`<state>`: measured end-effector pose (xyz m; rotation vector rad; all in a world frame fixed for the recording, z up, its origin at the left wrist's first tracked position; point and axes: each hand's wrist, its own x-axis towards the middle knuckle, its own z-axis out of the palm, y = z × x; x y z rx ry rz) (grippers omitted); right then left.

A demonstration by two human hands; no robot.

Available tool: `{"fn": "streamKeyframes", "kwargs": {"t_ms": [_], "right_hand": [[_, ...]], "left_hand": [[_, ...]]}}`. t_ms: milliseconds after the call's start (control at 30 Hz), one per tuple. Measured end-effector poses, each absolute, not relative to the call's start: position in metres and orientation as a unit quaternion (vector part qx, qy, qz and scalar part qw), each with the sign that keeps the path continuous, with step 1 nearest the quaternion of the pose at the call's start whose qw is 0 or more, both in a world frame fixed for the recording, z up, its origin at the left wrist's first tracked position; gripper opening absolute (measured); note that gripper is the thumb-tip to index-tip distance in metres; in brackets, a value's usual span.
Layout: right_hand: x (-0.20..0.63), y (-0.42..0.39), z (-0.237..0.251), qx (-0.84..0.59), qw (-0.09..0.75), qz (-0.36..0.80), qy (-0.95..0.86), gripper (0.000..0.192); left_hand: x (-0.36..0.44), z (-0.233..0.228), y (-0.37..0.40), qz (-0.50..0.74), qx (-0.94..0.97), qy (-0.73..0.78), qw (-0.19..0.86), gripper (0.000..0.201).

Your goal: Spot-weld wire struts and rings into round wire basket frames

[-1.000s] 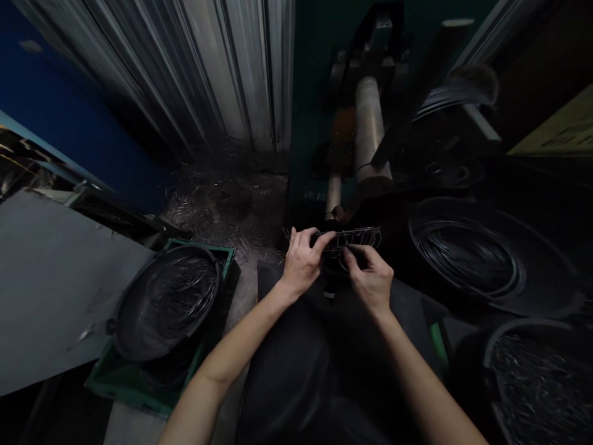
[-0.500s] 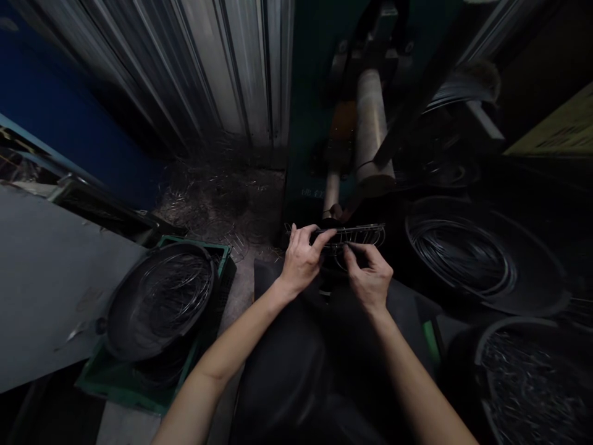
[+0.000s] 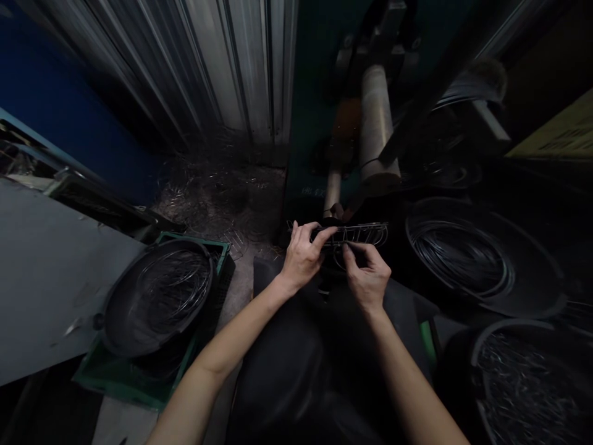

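A wire basket-like frame with a long straight rim and short cross wires is held level under the machine's lower arm. My left hand grips its left part, fingers over the top wires and thumb toward the near side. Just below the frame's near edge, my right hand pinches thumb and forefinger together. A curved wire shows beside those fingertips; whether it belongs to the frame or is a separate piece I cannot tell. The machine's lower electrode-like rod ends right behind the frame.
A thick metal cylinder juts from the green machine above. On the left, a black basin of wire rings rests on a green crate. Two black tubs stand right, one with wire coils, one with small wire pieces.
Both hands and the wire frame keep nearly the same place and grip. The view has shifted slightly, with the machine a little farther right in it.
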<state>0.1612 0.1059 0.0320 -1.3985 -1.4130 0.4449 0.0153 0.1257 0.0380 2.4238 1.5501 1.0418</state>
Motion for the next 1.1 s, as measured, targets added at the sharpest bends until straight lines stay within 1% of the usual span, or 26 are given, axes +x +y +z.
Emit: {"fn": "streamKeyframes", "kwargs": {"t_ms": [300,567,833,1100], "right_hand": [[0.161,0.112,0.033,-0.580,0.524,0.164,-0.602,0.028],[0.159,0.122,0.030,-0.572,0.536,0.142,-0.604,0.024],[0.158,0.125,0.027,-0.564,0.536,0.128,-0.615,0.022],[0.157,0.127,0.018,-0.561,0.510,0.039,-0.651,0.030]], "left_hand": [[0.014,0.038,0.132,0.347,0.789,0.504,0.046,0.054],[0.014,0.036,0.143,0.355,0.791,0.498,0.022,0.053],[0.012,0.035,0.148,0.330,0.800,0.502,0.021,0.054],[0.008,0.033,0.152,0.330,0.805,0.493,-0.008,0.044]]}}
